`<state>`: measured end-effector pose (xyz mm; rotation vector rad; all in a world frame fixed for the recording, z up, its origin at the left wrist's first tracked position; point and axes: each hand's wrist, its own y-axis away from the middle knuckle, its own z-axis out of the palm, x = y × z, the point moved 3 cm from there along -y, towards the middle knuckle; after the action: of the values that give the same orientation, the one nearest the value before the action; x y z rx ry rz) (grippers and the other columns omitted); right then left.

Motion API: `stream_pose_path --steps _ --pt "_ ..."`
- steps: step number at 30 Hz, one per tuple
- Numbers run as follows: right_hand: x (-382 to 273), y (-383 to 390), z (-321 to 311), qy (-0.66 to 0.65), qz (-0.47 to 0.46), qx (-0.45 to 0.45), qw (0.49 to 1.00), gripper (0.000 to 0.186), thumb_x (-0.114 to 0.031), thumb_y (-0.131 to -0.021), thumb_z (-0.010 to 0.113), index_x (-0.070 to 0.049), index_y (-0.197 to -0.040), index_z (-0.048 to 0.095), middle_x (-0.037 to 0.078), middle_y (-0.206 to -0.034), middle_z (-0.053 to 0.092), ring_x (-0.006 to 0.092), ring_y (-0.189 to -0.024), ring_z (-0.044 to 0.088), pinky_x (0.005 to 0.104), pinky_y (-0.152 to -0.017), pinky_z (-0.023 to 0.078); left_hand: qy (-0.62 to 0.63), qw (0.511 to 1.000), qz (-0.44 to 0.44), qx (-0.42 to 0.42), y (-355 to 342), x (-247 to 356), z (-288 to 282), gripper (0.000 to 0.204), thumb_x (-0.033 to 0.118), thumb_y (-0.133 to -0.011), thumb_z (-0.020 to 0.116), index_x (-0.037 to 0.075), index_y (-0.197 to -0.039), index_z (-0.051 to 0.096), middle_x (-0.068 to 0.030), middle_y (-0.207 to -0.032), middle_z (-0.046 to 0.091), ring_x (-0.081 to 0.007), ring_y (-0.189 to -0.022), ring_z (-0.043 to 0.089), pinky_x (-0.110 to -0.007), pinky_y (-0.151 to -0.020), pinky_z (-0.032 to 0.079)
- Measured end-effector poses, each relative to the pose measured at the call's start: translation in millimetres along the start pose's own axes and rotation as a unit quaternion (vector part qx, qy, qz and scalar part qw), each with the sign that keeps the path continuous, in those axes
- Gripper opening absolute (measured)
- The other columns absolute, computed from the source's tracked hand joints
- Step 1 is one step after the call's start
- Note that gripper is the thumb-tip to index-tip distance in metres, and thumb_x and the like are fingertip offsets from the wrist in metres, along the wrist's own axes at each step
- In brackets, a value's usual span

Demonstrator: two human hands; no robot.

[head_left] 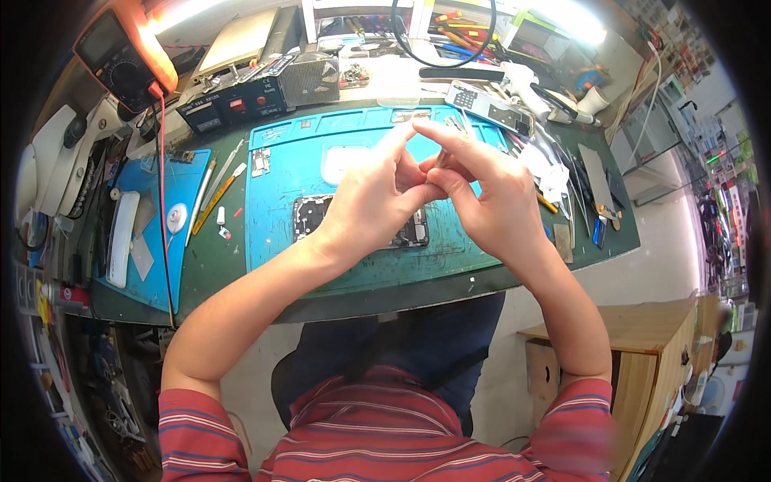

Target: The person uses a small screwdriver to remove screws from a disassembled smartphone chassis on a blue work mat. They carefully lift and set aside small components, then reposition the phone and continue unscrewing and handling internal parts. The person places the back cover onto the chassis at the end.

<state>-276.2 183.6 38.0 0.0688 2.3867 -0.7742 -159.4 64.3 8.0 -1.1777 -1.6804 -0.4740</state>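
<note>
My left hand (373, 185) and my right hand (490, 185) meet above the blue repair mat (281, 181), fingertips touching. Between them they pinch something small and thin, brownish where it shows; the fingers cover most of it, so its kind is unclear. Both hands are closed. Beneath them, partly hidden by the left wrist and hand, lies an opened phone housing (309, 215) with dark inner parts exposed. Behind the left hand is a whitish rounded square piece (337, 163) on the mat. A small circuit board (261, 162) lies at the mat's left side.
An orange multimeter (124, 60) stands at the far left, its red lead (165, 201) running down over a second blue mat (132, 269). A black powered box (233, 106) stands behind. Tweezers and tools (586, 189) crowd the right. A wooden cabinet (642, 329) stands lower right.
</note>
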Motion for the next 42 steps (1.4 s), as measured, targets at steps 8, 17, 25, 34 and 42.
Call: stream_pose_path --steps 8,17,25,34,42 --pt "-1 -4 2 -0.046 -0.007 0.018 0.999 0.052 0.0 -0.092 0.07 -0.015 -0.142 0.067 0.014 -0.102 0.077 0.0292 -0.085 0.075 0.0382 -0.075 0.059 0.1 0.992 0.061 0.053 4 -11 7 0.067 0.005 -0.093 0.08 0.0 -0.151 0.046 -0.0131 -0.093 0.075 -0.0245 -0.09 0.078 -0.036 -0.08 0.06" --pt "1 -1 3 -0.026 0.0 0.028 0.999 0.053 0.001 -0.092 0.071 -0.014 -0.143 0.067 0.013 -0.098 0.077 0.0265 -0.081 0.075 0.0366 -0.075 0.06 0.089 0.993 0.068 0.03 4 -10 1 0.071 0.0 -0.093 0.078 -0.001 -0.155 0.044 -0.0128 -0.098 0.076 -0.0222 -0.091 0.077 -0.035 -0.082 0.061" --pt "0 6 3 0.024 0.002 0.046 0.999 0.05 0.001 -0.094 0.068 -0.012 -0.142 0.067 0.014 -0.102 0.078 0.0259 -0.082 0.075 0.0356 -0.072 0.059 0.046 0.997 0.064 0.015 6 -12 3 0.069 0.001 -0.095 0.075 -0.002 -0.156 0.042 -0.0163 -0.101 0.078 -0.0254 -0.097 0.078 -0.038 -0.086 0.06" --pt "-3 6 4 0.015 0.027 0.038 0.999 0.049 0.002 -0.095 0.073 -0.009 -0.143 0.067 0.008 -0.088 0.075 0.0147 -0.09 0.078 0.0297 -0.081 0.061 0.029 0.998 0.044 0.036 15 -9 -18 0.085 0.007 -0.097 0.076 0.001 -0.165 0.025 -0.0155 -0.118 0.077 -0.0262 -0.11 0.075 -0.039 -0.094 0.058" --pt "0 5 6 -0.066 0.075 0.026 0.995 0.057 0.003 -0.095 0.072 -0.014 -0.149 0.061 0.01 -0.091 0.077 0.017 -0.089 0.08 0.031 -0.081 0.061 0.009 0.988 0.061 0.14 1 -30 -70 0.072 0.01 -0.102 0.07 -0.004 -0.16 0.031 -0.0145 -0.118 0.078 -0.0207 -0.106 0.075 -0.034 -0.097 0.057"
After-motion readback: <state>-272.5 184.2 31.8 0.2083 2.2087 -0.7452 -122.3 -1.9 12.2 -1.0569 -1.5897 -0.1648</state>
